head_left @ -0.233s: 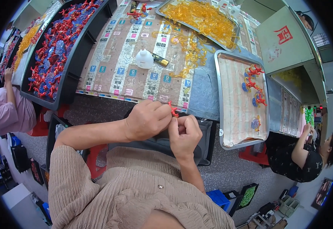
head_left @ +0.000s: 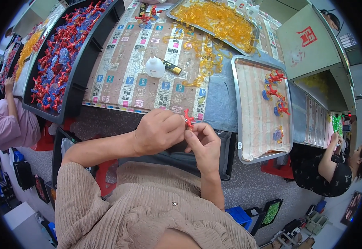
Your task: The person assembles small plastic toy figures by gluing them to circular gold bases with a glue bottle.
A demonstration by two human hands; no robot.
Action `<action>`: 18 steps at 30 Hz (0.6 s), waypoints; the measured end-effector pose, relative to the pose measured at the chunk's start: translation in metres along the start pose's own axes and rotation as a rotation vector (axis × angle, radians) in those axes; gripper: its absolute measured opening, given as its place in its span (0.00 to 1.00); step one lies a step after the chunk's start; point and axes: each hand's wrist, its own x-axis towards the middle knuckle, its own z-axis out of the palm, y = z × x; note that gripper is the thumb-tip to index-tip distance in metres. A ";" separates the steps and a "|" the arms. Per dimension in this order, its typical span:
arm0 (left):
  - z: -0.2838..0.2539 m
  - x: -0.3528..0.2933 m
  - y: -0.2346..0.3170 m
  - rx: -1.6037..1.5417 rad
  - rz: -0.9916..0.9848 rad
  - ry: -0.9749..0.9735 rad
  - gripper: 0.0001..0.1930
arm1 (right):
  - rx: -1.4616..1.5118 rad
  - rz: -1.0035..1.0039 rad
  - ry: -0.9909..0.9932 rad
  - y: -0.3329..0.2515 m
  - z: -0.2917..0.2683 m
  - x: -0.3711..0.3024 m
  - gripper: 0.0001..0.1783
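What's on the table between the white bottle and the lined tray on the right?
In the head view, beside the white bottle lies a black-and-gold tube, then loose yellow pieces, then a blue sheet by the lined tray.

a workshop, judging by the bin (head_left: 83,62) of figures (head_left: 63,56) and nearby co-workers (head_left: 13,124).

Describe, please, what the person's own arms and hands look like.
The left hand and right hand are ungloved, with no watch or bracelet showing. The left sleeve is loose and beige, with a crinkled, ribbed texture, and leaves the left forearm bare. The right forearm is bare too.
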 end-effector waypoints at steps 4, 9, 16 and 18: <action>-0.010 0.001 0.003 -0.070 0.078 0.104 0.13 | 0.216 0.013 -0.191 -0.003 -0.003 -0.001 0.27; -0.012 0.000 0.006 -0.103 0.124 0.112 0.19 | 0.358 -0.060 -0.465 -0.002 -0.005 0.004 0.41; -0.014 0.001 0.007 -0.101 0.136 0.135 0.19 | 0.314 0.015 -0.392 -0.005 -0.003 0.000 0.45; -0.015 0.002 0.007 -0.096 0.139 0.133 0.18 | 0.357 0.005 -0.436 0.002 -0.007 0.002 0.42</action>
